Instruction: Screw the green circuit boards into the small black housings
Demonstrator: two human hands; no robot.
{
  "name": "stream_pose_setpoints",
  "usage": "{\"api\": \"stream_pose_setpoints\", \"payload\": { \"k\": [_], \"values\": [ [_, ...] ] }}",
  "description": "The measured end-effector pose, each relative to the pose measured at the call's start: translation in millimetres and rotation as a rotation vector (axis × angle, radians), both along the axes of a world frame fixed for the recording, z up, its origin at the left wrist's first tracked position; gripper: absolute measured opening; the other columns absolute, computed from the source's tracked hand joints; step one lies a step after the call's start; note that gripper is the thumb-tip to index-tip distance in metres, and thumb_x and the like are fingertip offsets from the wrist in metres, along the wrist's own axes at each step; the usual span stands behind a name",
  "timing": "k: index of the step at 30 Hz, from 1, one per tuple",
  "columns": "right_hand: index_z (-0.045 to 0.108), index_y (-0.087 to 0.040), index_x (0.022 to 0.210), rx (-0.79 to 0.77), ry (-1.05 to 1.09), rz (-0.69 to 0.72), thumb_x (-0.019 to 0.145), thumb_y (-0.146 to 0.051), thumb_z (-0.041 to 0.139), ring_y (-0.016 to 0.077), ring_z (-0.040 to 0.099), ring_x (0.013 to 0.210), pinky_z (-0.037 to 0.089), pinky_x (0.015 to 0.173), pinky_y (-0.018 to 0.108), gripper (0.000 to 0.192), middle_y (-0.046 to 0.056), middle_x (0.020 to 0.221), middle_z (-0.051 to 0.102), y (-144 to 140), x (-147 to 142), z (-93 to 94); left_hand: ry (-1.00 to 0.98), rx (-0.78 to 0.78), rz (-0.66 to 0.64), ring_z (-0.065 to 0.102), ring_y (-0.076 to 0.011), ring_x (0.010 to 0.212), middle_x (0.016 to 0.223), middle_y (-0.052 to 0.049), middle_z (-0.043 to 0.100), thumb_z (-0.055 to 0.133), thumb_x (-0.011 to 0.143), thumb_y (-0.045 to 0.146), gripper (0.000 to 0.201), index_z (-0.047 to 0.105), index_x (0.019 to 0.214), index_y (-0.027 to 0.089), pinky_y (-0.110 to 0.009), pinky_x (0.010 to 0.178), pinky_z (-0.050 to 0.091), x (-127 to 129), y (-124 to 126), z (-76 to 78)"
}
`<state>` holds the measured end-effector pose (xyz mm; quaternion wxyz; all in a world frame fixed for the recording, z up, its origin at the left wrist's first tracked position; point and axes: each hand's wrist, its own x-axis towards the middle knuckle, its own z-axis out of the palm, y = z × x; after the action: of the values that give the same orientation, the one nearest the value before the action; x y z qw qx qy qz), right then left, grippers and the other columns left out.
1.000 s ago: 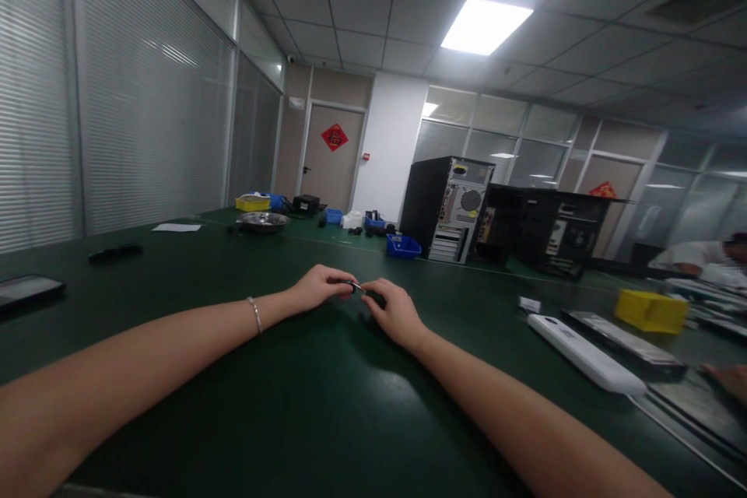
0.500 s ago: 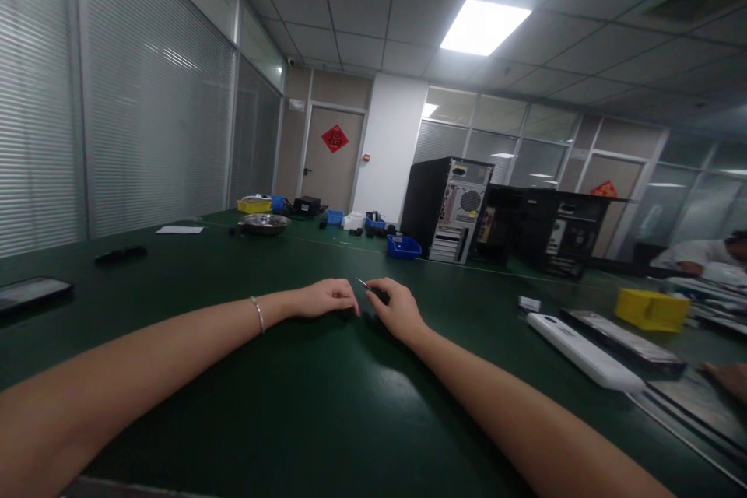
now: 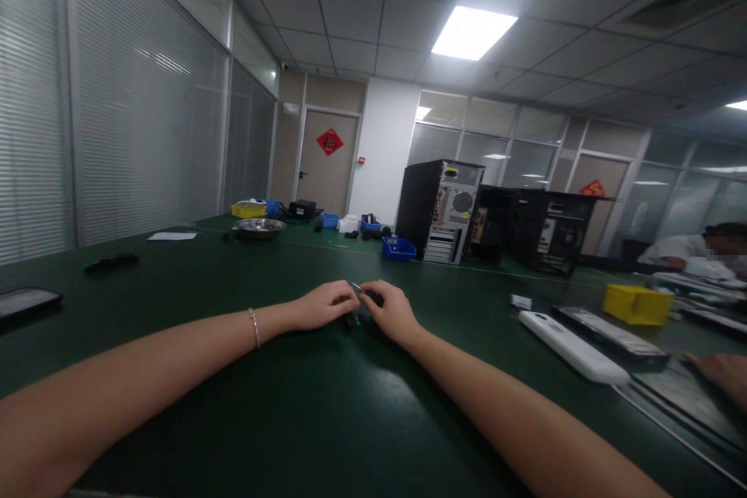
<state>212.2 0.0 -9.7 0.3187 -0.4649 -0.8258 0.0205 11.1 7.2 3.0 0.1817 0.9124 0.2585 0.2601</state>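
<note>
Both my arms stretch forward over a dark green table point(image 3: 303, 405). My left hand point(image 3: 320, 305), with a bracelet on its wrist, rests on the table with fingers curled over a small black part point(image 3: 350, 320). Right beside it, my right hand point(image 3: 394, 313) grips a small black tool point(image 3: 373, 297) with a thin metal tip pointing toward the left hand. The two hands nearly touch. What the black part is stays too small to tell.
A white elongated device point(image 3: 569, 346) and a flat dark unit point(image 3: 612, 336) lie at the right, near a yellow bin point(image 3: 637, 303). Computer towers point(image 3: 440, 210) and a blue bin point(image 3: 399, 248) stand farther back. Another person's hand point(image 3: 720, 373) rests at far right. A dark tablet point(image 3: 23, 301) lies at left.
My hands stayed together at the table's middle; the left hand lowered onto the small black part while the right kept the tool. The camera view shifted slightly upward.
</note>
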Motion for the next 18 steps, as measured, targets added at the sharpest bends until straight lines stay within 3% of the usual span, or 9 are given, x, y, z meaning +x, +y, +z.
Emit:
{"api": "stream_pose_setpoints", "payload": {
  "k": [7, 13, 18],
  "values": [
    [0.059, -0.015, 0.108, -0.123, -0.044, 0.100, 0.092, -0.030, 0.055, 0.0197, 0.063, 0.090, 0.051, 0.079, 0.040, 0.022, 0.006, 0.104, 0.064, 3, 6, 5.8, 0.078, -0.016, 0.016, 0.052, -0.0224, 0.082, 0.092, -0.005, 0.056, 0.068, 0.070, 0.053, 0.042, 0.061, 0.094, 0.019, -0.029, 0.068, 0.040, -6, -4, 4.6],
    [0.060, -0.014, 0.106, -0.283, -0.172, 0.295, 0.090, -0.031, 0.058, 0.0175, 0.065, 0.080, 0.054, 0.071, 0.035, 0.023, 0.004, 0.096, 0.065, 0, 15, 15.6, 0.049, -0.110, 0.003, 0.053, -0.0223, 0.090, 0.099, -0.005, 0.056, 0.069, 0.073, 0.042, 0.038, 0.063, 0.103, 0.020, -0.030, 0.076, 0.043, -21, 10, 4.1],
    [0.061, -0.014, 0.104, -0.307, -0.228, 0.366, 0.090, -0.031, 0.058, 0.0189, 0.064, 0.084, 0.053, 0.074, 0.037, 0.023, 0.004, 0.097, 0.065, -2, 15, 20.6, -0.040, -0.238, -0.005, 0.055, -0.0204, 0.092, 0.102, -0.006, 0.059, 0.073, 0.071, 0.029, 0.041, 0.062, 0.109, 0.017, -0.033, 0.080, 0.046, -26, 20, 3.3]
  ]
}}
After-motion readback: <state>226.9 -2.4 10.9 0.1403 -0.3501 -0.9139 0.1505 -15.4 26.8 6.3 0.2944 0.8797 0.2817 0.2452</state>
